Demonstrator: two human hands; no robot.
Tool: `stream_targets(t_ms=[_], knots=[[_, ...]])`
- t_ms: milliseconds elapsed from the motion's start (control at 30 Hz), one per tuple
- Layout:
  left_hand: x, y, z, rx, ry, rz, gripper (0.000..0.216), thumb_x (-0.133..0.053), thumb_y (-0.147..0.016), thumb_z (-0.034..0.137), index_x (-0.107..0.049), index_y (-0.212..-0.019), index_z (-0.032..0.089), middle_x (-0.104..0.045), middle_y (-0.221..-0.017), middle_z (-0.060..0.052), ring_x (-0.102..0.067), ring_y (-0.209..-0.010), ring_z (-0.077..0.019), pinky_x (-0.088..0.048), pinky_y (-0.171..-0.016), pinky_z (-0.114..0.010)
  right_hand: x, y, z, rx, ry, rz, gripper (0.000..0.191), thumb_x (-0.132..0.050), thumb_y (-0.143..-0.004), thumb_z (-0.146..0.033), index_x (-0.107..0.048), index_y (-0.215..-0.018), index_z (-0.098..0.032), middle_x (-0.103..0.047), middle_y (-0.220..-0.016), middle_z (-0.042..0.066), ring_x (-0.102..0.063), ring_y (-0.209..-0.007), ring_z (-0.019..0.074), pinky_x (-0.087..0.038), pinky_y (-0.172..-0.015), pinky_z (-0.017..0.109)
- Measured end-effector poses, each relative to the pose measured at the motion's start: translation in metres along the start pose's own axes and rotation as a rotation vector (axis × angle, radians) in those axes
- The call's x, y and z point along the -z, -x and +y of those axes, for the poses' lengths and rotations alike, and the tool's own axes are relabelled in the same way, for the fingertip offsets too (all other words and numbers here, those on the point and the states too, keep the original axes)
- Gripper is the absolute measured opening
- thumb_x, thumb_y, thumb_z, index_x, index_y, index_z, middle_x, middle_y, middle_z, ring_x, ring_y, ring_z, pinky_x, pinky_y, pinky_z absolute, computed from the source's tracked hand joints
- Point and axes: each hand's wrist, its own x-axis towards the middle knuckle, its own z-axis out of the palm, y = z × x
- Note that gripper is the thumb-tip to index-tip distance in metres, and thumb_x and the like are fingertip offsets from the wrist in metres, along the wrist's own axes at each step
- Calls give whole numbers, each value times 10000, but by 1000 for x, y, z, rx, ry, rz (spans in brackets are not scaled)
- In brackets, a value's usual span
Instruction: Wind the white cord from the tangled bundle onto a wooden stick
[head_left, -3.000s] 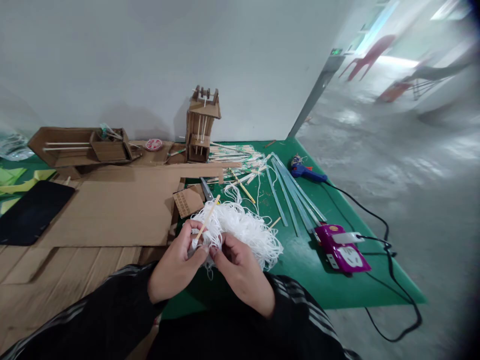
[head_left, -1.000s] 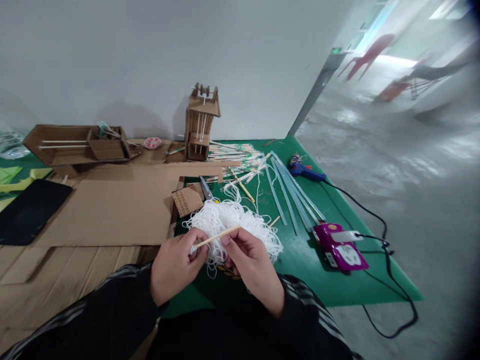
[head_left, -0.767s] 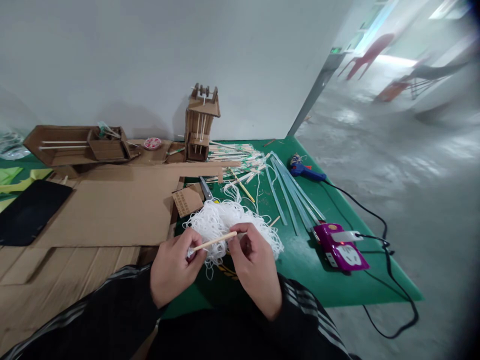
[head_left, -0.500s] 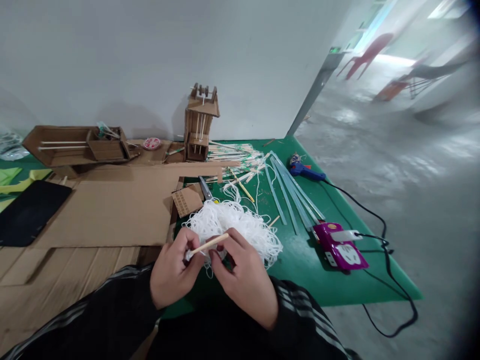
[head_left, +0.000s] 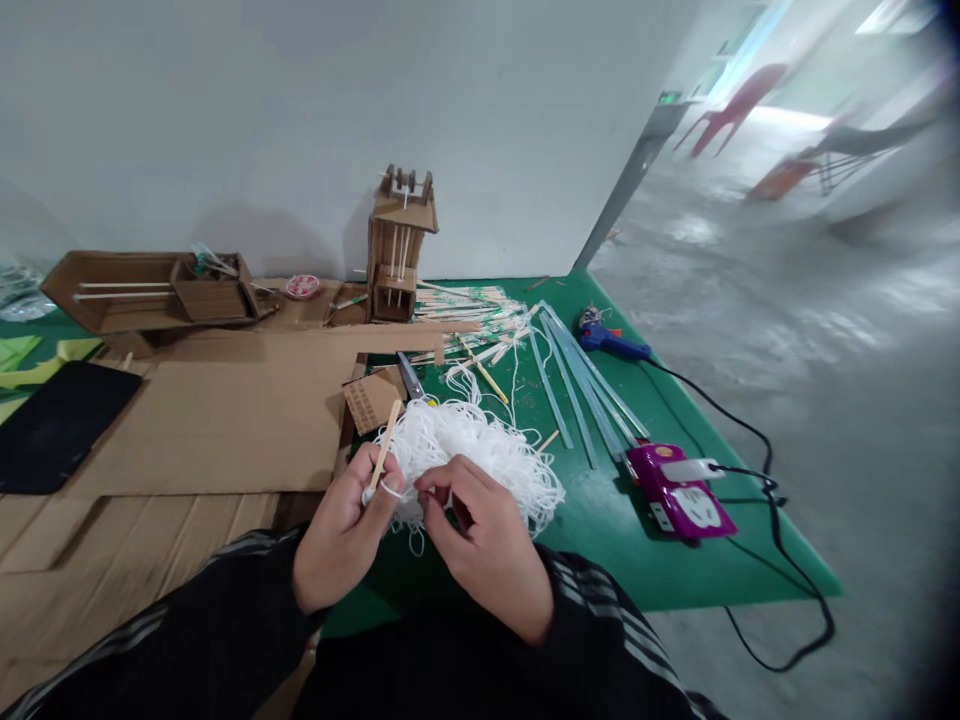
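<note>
My left hand [head_left: 341, 530] is closed around a thin wooden stick [head_left: 385, 444] that points up and away, with a loop of white string wound round its lower end. My right hand [head_left: 484, 540] is just to its right, fingers pinched on a strand of the white string. Both hands sit at the near edge of a tangled heap of white string [head_left: 480, 455] lying on the green table [head_left: 600, 520].
Flat cardboard sheets [head_left: 225, 410] cover the table's left. A cardboard tower [head_left: 397, 250] and an open cardboard box [head_left: 150, 290] stand by the wall. Clear glue sticks [head_left: 581, 385], a blue glue gun [head_left: 607, 340], a purple power strip [head_left: 679, 495] with black cable, and scissors [head_left: 411, 375] lie to the right.
The stick has swung from lying nearly level across both hands to pointing upward in my left hand. My right hand has let go of it and now pinches the string.
</note>
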Motion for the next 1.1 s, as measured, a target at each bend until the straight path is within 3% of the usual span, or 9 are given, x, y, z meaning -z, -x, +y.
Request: stream_targets(t_ms=[133, 367, 500, 633, 700, 800, 933, 1100], knots=[[0, 0, 1, 9, 45, -36, 224, -400, -978, 431, -424, -885, 229, -356, -555, 95, -344, -495, -104, -314, -497, -220, -1, -6, 1, 12, -1, -141, 185, -537, -867, -84, -642, -940, -217, -639, -864, 18, -585, -768, 152, -438, -696, 262], [4, 0, 5, 57, 67, -65, 145, -407, -973, 373, -433, -998, 233, -373, -576, 94, -368, -506, -110, -327, -505, -219, 1, -7, 7, -35, -23, -171, 162, -517, -849, -89, -613, -913, -202, -653, -852, 17, -586, -744, 146, -441, -686, 258], [7, -2, 11, 33, -64, -79, 168, -374, -963, 249, -452, -1112, 243, -425, -598, 79, -434, -551, -130, -365, -558, -241, 3, -6, 8, -21, 6, -192, 200, -474, -822, -47, -601, -881, -190, -632, -839, 17, -564, -719, 138, -424, -666, 253], [9, 0, 15, -51, -245, -12, 237, -416, -917, 173, -520, -1116, 248, -589, -880, 3, -523, -674, -139, -410, -666, -282, 2, -7, 9, -41, 52, -196, 108, -525, -826, -95, -576, -840, -190, -602, -804, 7, -530, -697, 137, -396, -630, 252], [12, 3, 16, -44, -238, 50, 235, -441, -908, 186, -542, -1113, 241, -584, -885, -6, -511, -648, -137, -410, -643, -283, 2, -7, 9, -37, 34, -189, 92, -546, -822, -102, -563, -832, -192, -591, -803, 2, -519, -694, 132, -392, -627, 250], [16, 9, 19, 44, 58, 73, 191, -451, -905, 235, -578, -1046, 219, -475, -603, 49, -443, -509, -124, -388, -542, -256, 2, -6, 10, -37, 2, -177, 67, -578, -837, -141, -554, -799, -190, -570, -815, 5, -503, -684, 125, -388, -613, 248], [22, 13, 33, 113, 659, 89, 126, -490, -813, 218, -610, -813, 183, -523, -597, 51, -290, -353, -36, -403, -474, -226, 2, -5, 13, -79, -58, -133, 183, -624, -863, -257, -533, -720, -188, -521, -822, 10, -484, -671, 122, -389, -583, 245], [29, 16, 50, 175, 918, 182, 115, -506, -771, 172, -612, -727, 179, -475, -511, 72, -354, -338, -17, -545, -706, -279, 4, -4, 14, -69, -228, -181, 125, -574, -908, -275, -626, -833, -189, -580, -948, 50, -505, -667, 120, -420, -607, 260]])
